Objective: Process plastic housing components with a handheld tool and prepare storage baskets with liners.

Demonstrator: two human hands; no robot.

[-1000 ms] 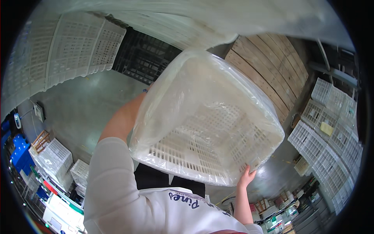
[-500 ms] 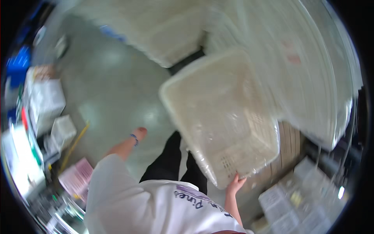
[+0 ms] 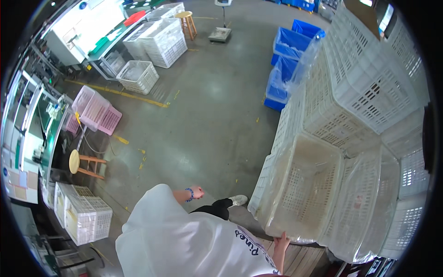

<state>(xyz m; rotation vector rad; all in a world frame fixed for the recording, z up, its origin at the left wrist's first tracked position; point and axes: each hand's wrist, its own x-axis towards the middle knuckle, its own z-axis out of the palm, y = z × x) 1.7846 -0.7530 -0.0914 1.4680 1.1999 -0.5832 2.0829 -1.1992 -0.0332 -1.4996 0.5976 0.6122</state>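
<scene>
My right hand [image 3: 281, 241] has its fingers over the near rim of a white plastic basket [image 3: 302, 184] lined with clear plastic film. The basket has slotted walls, and no goods show inside it. Against its right side stands another film-covered white basket [image 3: 357, 203]. My left hand [image 3: 197, 192], with a blue bracelet at its wrist, hangs over the floor in a loose fist and shows nothing in it.
Tall stacks of white baskets [image 3: 369, 83] rise on the right, beside blue bins [image 3: 284, 78]. Pink baskets [image 3: 97, 111], a wooden stool [image 3: 87, 164] and white baskets [image 3: 87, 214] stand left. A platform scale [image 3: 220, 34] is far ahead. Wooden slats [image 3: 302, 261] lie below my right hand.
My view has swung to the right, and the film-lined basket now sits upright beside the stacks instead of hanging tilted before my legs. My right hand stays on its rim.
</scene>
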